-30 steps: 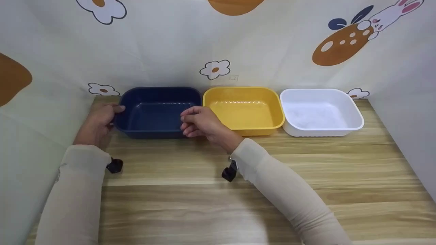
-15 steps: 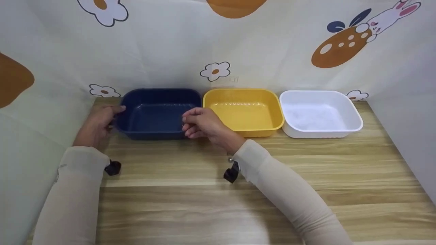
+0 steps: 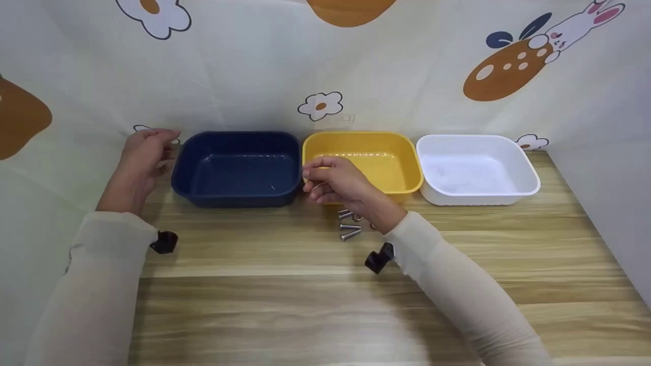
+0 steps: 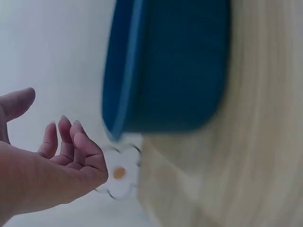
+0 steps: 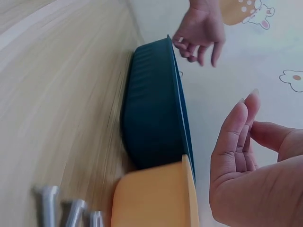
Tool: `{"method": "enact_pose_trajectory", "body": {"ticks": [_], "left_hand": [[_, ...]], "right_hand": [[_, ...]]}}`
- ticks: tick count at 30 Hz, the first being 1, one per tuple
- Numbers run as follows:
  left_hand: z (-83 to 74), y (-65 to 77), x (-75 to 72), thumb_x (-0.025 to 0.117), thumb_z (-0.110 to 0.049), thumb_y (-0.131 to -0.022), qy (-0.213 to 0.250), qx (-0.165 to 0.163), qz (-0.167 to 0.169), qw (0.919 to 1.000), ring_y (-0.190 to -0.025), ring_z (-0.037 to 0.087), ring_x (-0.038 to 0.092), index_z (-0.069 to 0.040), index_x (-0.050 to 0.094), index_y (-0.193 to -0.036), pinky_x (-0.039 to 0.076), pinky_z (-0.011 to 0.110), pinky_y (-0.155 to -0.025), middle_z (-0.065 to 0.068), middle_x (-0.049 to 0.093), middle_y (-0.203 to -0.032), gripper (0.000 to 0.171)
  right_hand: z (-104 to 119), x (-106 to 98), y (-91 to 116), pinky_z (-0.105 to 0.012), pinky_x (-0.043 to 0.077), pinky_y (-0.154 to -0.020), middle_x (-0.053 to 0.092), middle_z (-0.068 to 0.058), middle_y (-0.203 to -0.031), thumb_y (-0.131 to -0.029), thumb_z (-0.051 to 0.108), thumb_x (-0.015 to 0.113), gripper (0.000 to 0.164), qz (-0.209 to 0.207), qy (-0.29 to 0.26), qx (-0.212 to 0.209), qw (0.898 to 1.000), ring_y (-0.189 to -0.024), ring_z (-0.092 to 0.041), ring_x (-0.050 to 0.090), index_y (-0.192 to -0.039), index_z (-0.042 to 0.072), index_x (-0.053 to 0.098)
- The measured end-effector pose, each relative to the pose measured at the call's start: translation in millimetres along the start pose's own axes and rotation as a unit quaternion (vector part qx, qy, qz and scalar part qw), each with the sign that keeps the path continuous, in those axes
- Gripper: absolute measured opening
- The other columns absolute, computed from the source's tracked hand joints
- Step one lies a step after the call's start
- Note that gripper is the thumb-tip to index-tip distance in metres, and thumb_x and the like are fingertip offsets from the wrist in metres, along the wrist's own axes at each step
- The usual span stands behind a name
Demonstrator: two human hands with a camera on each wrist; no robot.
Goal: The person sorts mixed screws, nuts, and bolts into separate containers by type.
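Note:
My left hand (image 3: 145,157) hovers just left of the dark blue tub (image 3: 236,201), fingers loosely bent and apart from its rim. The left wrist view shows that hand with nothing in it. My right hand (image 3: 341,183) is over the left part of the yellow tub (image 3: 391,193), its thumb close to the loosely bent fingers. No object shows between them in the right wrist view. Below this hand several metal bolts (image 3: 351,235) lie on the table, with small rings or nuts (image 3: 357,217) beside them. A tiny thin bright mark (image 3: 273,187) shows inside the blue tub.
To the right of the yellow tub stands a white tub (image 3: 480,200), the three in a row along the back. A patterned cloth wall (image 3: 244,66) rises behind them. The wood-grain table (image 3: 244,305) spreads out in front.
My left hand has let go of the blue tub's left rim and moved up and away. My right hand has moved right, from the blue tub to over the yellow one, uncovering the bolts.

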State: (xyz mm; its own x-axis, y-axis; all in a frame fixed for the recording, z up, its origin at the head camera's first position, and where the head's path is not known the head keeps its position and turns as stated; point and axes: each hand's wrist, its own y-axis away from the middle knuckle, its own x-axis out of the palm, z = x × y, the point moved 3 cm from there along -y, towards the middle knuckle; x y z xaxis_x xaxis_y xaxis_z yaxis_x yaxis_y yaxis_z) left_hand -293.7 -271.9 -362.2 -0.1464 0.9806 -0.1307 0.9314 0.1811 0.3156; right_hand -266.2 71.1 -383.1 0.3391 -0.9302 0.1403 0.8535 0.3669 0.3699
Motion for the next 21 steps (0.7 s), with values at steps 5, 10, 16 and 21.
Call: {"method": "enact_pose_trajectory", "body": {"ticks": [5,10,16,21], "left_hand": [[-17.4,11.0,30.3,0.063,-0.029,-0.094,0.054,0.032,0.015,0.9979,-0.076,0.011,0.054,-0.015,0.047,-0.109,0.047,0.019,-0.064,-0.002,0.052,-0.088,0.027],[-23.7,22.6,65.8,0.060,-0.028,-0.096,0.051,0.014,0.064,0.9965,-0.080,0.013,0.055,-0.014,0.048,-0.111,0.049,0.024,-0.073,-0.001,0.054,-0.089,0.024],[-24.4,30.6,102.7,0.058,-0.030,-0.097,0.008,-0.014,0.109,0.9939,-0.084,0.016,0.055,-0.014,0.045,-0.114,0.048,0.031,-0.085,0.004,0.051,-0.100,0.026],[-22.3,28.5,128.5,0.057,-0.032,-0.097,-0.052,-0.043,0.128,0.9895,-0.091,0.020,0.055,-0.010,0.048,-0.120,0.048,0.034,-0.089,0.009,0.051,-0.110,0.032]], "right_hand": [[-3,-19,17,-0.026,0.053,-0.052,0.064,-0.006,-0.070,-0.093,0.011,0.063,0.015,-0.008,0.017,-0.004,1.000,-0.051,-0.012,0.059,-0.106,0.004,0.061],[-8,-34,34,-0.027,0.053,-0.051,0.064,-0.008,-0.072,-0.094,0.011,0.061,0.014,-0.001,0.031,0.000,1.000,-0.051,-0.014,0.059,-0.106,0.005,0.061],[-19,-49,50,-0.025,0.052,-0.051,0.065,-0.007,-0.071,-0.094,0.010,0.060,0.025,0.007,0.068,0.000,0.998,-0.052,-0.013,0.060,-0.115,-0.003,0.057],[-30,-63,60,-0.026,0.053,-0.051,0.065,-0.007,-0.071,-0.094,0.008,0.058,0.023,0.000,0.094,-0.001,0.996,-0.052,-0.013,0.060,-0.113,-0.004,0.057]]}}
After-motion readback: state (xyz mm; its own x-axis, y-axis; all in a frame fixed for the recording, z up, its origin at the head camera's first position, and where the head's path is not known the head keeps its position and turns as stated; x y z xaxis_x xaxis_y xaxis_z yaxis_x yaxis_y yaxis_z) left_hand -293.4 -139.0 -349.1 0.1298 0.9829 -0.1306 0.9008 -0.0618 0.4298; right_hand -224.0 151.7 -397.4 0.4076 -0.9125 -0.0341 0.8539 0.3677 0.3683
